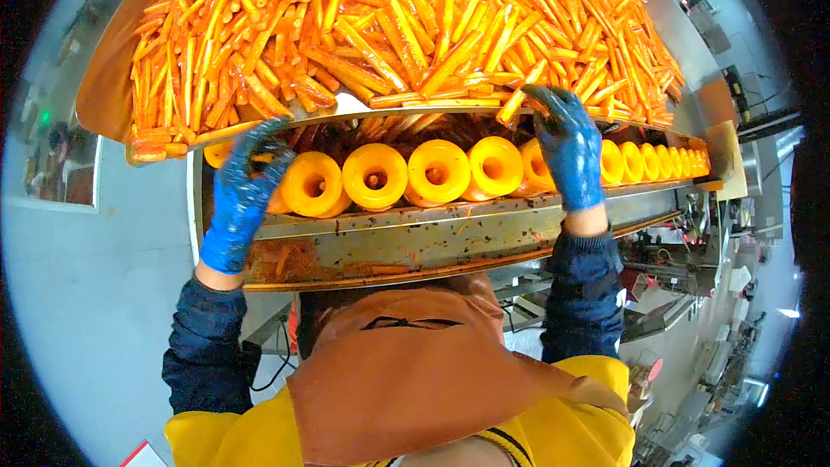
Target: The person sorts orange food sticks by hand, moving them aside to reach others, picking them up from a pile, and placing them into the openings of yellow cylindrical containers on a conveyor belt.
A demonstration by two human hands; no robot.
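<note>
My left hand (251, 180), in a wet blue glove, hovers over the left end of a row of yellow ring-shaped cups (375, 176). Its fingers are curled but apart, with nothing visible between them. My right hand (568, 145), gloved the same way, reaches over the row to the rim of a metal tray (415, 111). Its thumb and fingers close at one orange stick (512, 105) that crosses that rim; the exact contact is partly hidden. A large heap of glossy, sauce-coated orange sticks (389, 30) fills the tray. Small pieces show inside some cup holes.
A metal trough (406, 246) with dark crumbs and orange scraps runs along the near side of the cups. A pale block (726, 163) stands at the right end. My brown apron (415, 372) is close to the trough's front edge. Machinery stands at the right.
</note>
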